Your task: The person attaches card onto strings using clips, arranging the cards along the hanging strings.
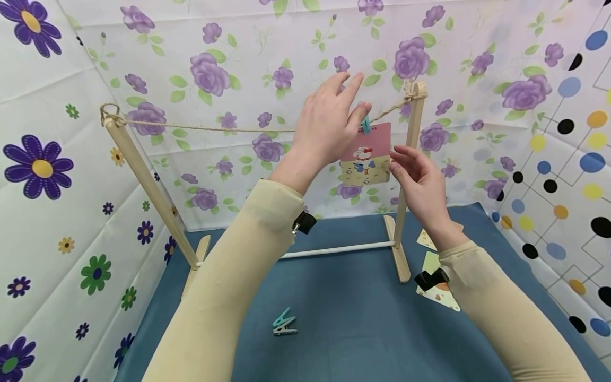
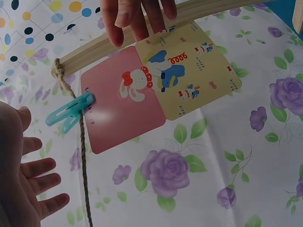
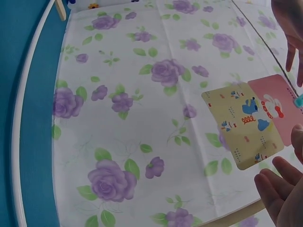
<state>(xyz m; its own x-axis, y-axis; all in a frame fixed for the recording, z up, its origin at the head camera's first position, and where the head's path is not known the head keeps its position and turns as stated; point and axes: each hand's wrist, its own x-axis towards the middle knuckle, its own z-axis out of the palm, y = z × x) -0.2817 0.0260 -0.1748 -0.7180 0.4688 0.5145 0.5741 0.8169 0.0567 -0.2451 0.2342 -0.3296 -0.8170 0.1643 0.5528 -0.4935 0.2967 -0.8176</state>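
Observation:
A pink and yellow card point(image 1: 367, 154) with a cartoon rabbit hangs from a twine line point(image 1: 215, 128). A teal clothespin point(image 2: 71, 112) clips its pink top edge to the twine. My left hand point(image 1: 329, 119) is raised beside that clothespin, fingers spread and apart from it in the left wrist view. Close to the card's right edge is my right hand point(image 1: 421, 183), fingers loosely bent with no visible grip on the card. In the right wrist view a narrow gap shows between its fingertips point(image 3: 267, 182) and the card.
Wooden posts point(image 1: 148, 185) hold the twine at both ends, joined low by a white rod point(image 1: 334, 250). Loose clothespins point(image 1: 285, 323) lie on the blue cloth point(image 1: 343, 313). More cards point(image 1: 439, 297) lie at the right, partly behind my right arm. Patterned cloth walls surround the table.

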